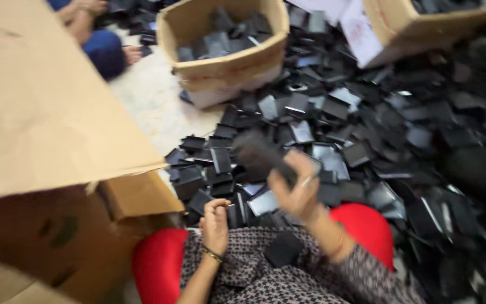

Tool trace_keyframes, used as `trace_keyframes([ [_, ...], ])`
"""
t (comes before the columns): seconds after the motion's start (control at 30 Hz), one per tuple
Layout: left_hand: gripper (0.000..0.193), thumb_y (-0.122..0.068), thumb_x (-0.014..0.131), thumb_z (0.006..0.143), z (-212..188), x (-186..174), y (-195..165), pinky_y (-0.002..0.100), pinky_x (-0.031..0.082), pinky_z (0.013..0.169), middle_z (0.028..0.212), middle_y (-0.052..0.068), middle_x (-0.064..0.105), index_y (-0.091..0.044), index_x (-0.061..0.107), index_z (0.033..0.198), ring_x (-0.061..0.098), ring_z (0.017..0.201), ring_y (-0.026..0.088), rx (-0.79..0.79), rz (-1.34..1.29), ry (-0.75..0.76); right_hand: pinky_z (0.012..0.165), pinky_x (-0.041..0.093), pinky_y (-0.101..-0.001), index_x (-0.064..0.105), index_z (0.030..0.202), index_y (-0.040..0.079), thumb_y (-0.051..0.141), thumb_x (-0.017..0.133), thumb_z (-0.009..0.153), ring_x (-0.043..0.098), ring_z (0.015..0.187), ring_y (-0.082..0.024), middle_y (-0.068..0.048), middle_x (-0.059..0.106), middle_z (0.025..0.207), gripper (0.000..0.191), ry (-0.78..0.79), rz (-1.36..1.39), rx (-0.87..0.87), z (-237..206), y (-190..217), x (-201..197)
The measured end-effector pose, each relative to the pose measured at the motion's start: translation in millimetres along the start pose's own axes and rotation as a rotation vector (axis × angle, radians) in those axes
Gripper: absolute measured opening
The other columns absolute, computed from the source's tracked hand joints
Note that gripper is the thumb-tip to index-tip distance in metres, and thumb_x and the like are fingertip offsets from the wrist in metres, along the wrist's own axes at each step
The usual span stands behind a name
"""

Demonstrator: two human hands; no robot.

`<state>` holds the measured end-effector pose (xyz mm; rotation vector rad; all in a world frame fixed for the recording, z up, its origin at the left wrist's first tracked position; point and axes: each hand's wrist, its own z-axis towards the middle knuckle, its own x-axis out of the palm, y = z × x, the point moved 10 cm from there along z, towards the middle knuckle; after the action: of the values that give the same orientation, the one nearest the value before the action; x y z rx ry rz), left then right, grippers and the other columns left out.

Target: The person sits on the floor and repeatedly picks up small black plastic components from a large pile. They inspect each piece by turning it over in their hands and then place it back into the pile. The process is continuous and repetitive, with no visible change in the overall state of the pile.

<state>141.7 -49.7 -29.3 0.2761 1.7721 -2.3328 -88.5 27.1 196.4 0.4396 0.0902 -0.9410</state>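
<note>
Your right hand lifts a black piece above the heap on the floor

Your right hand point(296, 188) is closed around a blurred black piece point(257, 155), raised just over the pile of flat black parts point(367, 129); your left hand point(215, 222) rests low by your lap, fingers curled in, and you cannot tell whether it grips anything. Another black piece point(283, 247) lies on your patterned lap. A big cardboard box point(46, 141) stands at your left, and a smaller open box point(226, 67) holding black parts sits beyond the heap
</note>
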Motion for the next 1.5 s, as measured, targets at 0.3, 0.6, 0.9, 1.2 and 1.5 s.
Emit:
trace_keyframes([
  [0.3,0.033,-0.033,0.052,0.105,-12.3,2.1,19.3,0.029,0.04,0.097,0.088,0.001,0.069,-0.004,0.067,0.099,0.064,0.087,0.014,-0.01,-0.097,0.013,0.122,0.038,-0.048,0.047,0.145,-0.01,0.02,0.073,0.098,0.049,0.143,-0.044,-0.031,0.051,0.15,0.062,0.177,0.052,0.04,122.5,-58.6,114.2],
  [0.6,0.023,-0.027,0.074,0.091,-42.6,21.2,112.1,0.027,0.054,0.066,0.081,0.001,0.069,-0.005,0.067,0.098,0.064,0.071,0.008,-0.362,-0.225,0.154,0.102,0.037,-0.0677,0.06,0.14,0.03,0.06,0.081,0.071,0.034,0.144,-0.035,-0.014,0.039,0.154,0.078,1.146,-0.929,0.614,-249.8,-185.1,-10.0],
  [0.9,0.035,-0.027,0.078,0.091,-14.7,130.0,52.8,0.027,0.054,0.081,0.098,0.002,0.068,-0.004,0.062,0.113,0.063,0.088,0.01,-0.26,-0.487,0.303,0.079,0.053,-0.0447,0.069,0.099,0.005,0.018,0.065,0.096,0.07,0.09,-0.034,-0.015,0.07,0.094,0.013,0.257,-0.418,0.388,-139.5,-159.1,-65.1],
  [1.2,0.035,-0.035,0.066,0.1,-19.9,64.9,39.3,0.041,0.055,0.086,0.104,0.009,0.069,-0.016,0.059,0.128,0.066,0.093,0.022,-0.688,-1.159,0.093,0.069,0.055,-0.032,0.071,0.108,0.002,0.025,0.069,0.094,0.069,0.076,-0.019,-0.013,0.075,0.084,0.027,0.666,0.393,0.902,-206.8,-31.6,82.4],
  [1.5,0.018,-0.024,0.066,0.089,-36.9,4.9,52.2,0.049,0.06,0.08,0.102,0.007,0.074,-0.02,0.067,0.106,0.073,0.092,0.024,-1.056,-1.195,0.04,0.089,0.05,-0.049,0.067,0.109,-0.001,0.009,0.07,0.085,0.063,0.102,-0.042,-0.022,0.066,0.108,0.026,0.414,-0.331,0.316,-107.7,-178.6,30.7],
])
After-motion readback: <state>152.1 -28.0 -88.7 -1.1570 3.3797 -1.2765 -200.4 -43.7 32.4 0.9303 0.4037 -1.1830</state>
